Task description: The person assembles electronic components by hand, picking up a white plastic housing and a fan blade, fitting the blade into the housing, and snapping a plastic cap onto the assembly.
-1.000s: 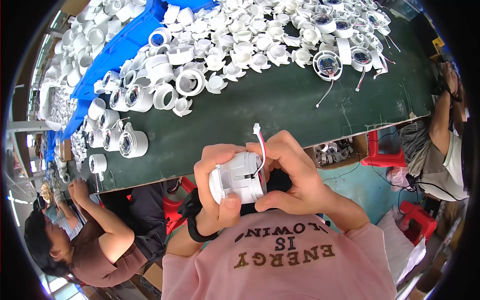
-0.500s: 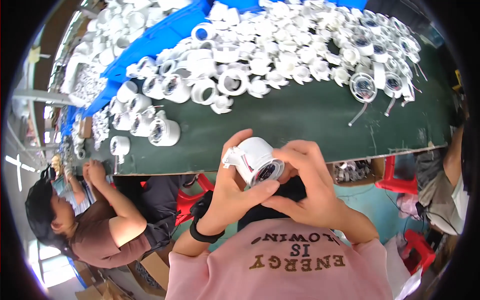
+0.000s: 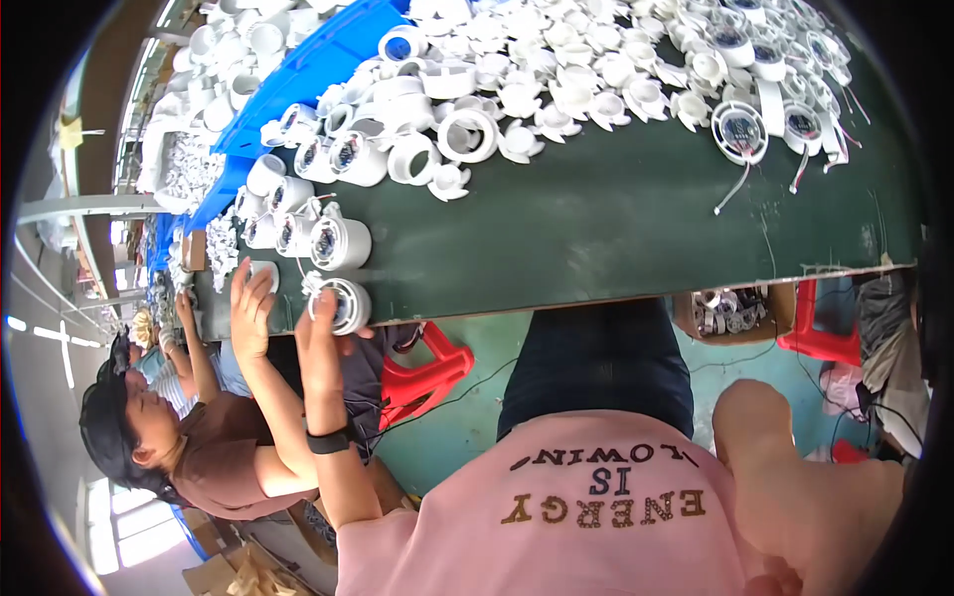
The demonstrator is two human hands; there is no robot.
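My left hand (image 3: pixel 324 343), with a black band on its wrist, is at the table's front edge on the left. Its fingers are closed round a white cylindrical lamp housing (image 3: pixel 351 306), whose ringed round end shows. Just behind it stands another white housing (image 3: pixel 342 241) with a dark circuit board in its end and thin wires. My right arm (image 3: pixel 795 497) is bent at the lower right. Only a blurred bit of my right hand (image 3: pixel 778 579) shows at the bottom edge, and its fingers cannot be made out.
A co-worker's hand (image 3: pixel 252 308) is close to my left hand, by a small white part. White rings and caps (image 3: pixel 556 70) are heaped along the back of the green table (image 3: pixel 556 238). Wired round units (image 3: pixel 741 131) lie at right. Blue bins (image 3: pixel 298 74) stand behind.
My left hand has carried the white housing from in front of me to the table's left front edge. My right hand has let go and drawn back to the lower right.
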